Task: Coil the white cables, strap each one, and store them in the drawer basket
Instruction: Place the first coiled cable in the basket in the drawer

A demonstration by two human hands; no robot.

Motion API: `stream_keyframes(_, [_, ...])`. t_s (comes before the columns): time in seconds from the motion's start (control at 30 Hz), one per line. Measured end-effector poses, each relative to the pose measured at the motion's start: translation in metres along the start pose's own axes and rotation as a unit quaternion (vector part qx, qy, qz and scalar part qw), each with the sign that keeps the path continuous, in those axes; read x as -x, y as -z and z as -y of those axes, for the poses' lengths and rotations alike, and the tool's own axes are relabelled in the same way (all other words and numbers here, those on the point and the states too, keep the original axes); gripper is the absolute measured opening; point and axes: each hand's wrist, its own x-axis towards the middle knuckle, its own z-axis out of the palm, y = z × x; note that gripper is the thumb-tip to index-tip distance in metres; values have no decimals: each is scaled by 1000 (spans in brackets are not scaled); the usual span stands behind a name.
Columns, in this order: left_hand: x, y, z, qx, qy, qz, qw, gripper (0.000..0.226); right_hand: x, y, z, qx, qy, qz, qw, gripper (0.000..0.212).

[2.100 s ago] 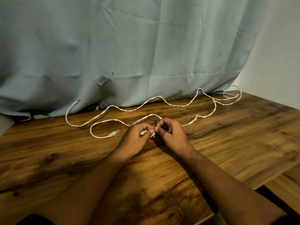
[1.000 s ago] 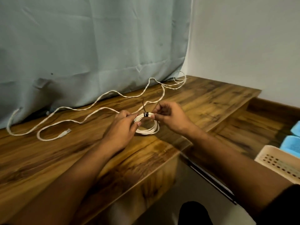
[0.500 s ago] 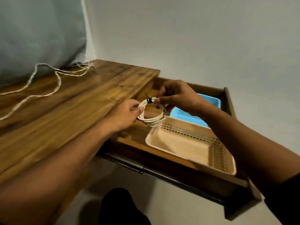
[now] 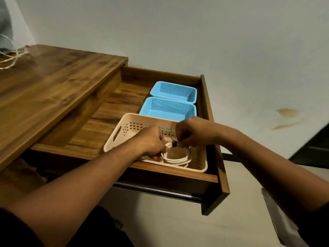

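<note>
In the open drawer (image 4: 223, 177) at the table's (image 4: 53, 82) right end, a beige basket (image 4: 116, 133) sits nearest the front. Two blue baskets (image 4: 173, 92) stand in a row behind it, toward the wall (image 4: 178, 32). Both hands reach down into the beige basket. The coiled white cable (image 4: 176, 159) lies low inside it, near the front right corner, its loops bound at the top by a black strap (image 4: 175, 143). The left hand (image 4: 151, 141) has its fingers curled round the coil's left side. The right hand (image 4: 193, 133) has its fingers bent and narrow, pinching the coil at the strap. Whether the coil already rests on the basket floor cannot be told. Far left on the table, another white cable (image 4: 10, 57) lies loose beside the edge of a pale curtain (image 4: 5, 24).
</note>
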Motion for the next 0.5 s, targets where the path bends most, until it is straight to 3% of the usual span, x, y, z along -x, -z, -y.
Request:
stream_keyframes(0.13, [-5,-16,-4,-14,20,27,999,5,0,-11,-1,101,17,29,994,9])
stream_keyframes(0.37, [2,-8,-11,-86,-21,52,995,12,-3,-7,0,121,8,73,990,13])
stream_keyframes(0.5, [15,17,-4,-62,-63,-16,996,12,-9,9,17,97,2,38,995,14])
